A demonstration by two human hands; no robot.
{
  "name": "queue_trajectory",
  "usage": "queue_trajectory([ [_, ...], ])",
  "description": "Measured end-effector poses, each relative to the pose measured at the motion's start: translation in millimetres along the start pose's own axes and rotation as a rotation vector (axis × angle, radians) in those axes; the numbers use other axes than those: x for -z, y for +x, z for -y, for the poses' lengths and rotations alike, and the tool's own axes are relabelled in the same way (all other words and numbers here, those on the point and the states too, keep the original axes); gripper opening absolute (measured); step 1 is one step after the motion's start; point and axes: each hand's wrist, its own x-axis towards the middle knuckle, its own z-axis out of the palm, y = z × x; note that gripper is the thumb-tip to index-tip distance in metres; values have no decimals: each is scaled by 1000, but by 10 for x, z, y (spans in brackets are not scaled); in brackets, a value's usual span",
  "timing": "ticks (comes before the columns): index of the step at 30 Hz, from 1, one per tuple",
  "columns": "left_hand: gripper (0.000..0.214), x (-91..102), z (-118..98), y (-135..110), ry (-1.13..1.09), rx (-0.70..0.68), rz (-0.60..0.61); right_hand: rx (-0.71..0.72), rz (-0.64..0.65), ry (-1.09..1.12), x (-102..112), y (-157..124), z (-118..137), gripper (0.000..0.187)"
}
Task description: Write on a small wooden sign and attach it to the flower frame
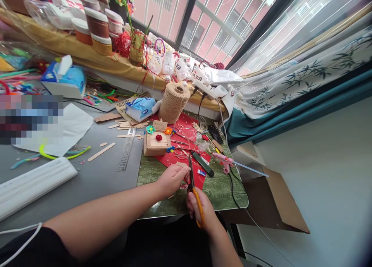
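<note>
My right hand point(205, 207) is closed around the orange handles of a pair of scissors point(199, 209), with the blades pointing away from me. My left hand point(171, 180) pinches a small tan piece point(182, 165) beside the blades; whether it is card or wood I cannot tell. Just beyond my left hand stands a twine-wrapped box point(152, 150) with a red flower point(158, 137), a teal flower point(150, 129), an orange flower point(168, 131) and a small card point(159, 125) on it. A dark green utility knife point(203, 164) and a red sheet point(165, 163) lie near the scissors.
A pink glue gun point(223, 161) with a long glue stick sits at the table's right edge, cords trailing down. Behind the box stand a twine spool point(173, 104) and a tissue pack point(140, 109). Craft sticks point(101, 151), a clear ruler point(126, 154) and a white bar-shaped device point(37, 185) are leftward.
</note>
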Motion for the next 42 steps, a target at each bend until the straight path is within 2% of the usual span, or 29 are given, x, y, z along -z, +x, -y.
queue_trajectory([
  [3, 49, 15, -60, -5, 27, -34, 27, 46, -56, 102, -42, 33, 38, 42],
  [9, 51, 33, -112, -54, 35, -54, 198, 180, -320, 247, -90, 82, 279, 32],
  [11, 51, 23, -95, -68, 30, -40, 242, 208, -362, 327, -71, 77, 355, 29],
  [18, 50, -33, -84, -105, 28, 21, 344, 206, -262, 558, -112, 22, 515, 25],
  [23, 49, -29, -121, -107, 85, 53, 395, 171, -301, 520, -137, 21, 520, 23],
  [29, 49, -44, -47, -90, 68, 131, 371, 245, -432, 209, 20, 30, 470, 19],
  [33, 54, -70, -17, -90, 26, 226, 316, 313, -408, 55, 79, 2, 479, 17],
  [36, 44, -71, -52, -86, 23, 238, 274, 290, -415, 90, 42, -1, 466, 18],
  [42, 40, -59, -95, -74, 31, 183, 221, 189, -409, 356, -44, 49, 407, 28],
])
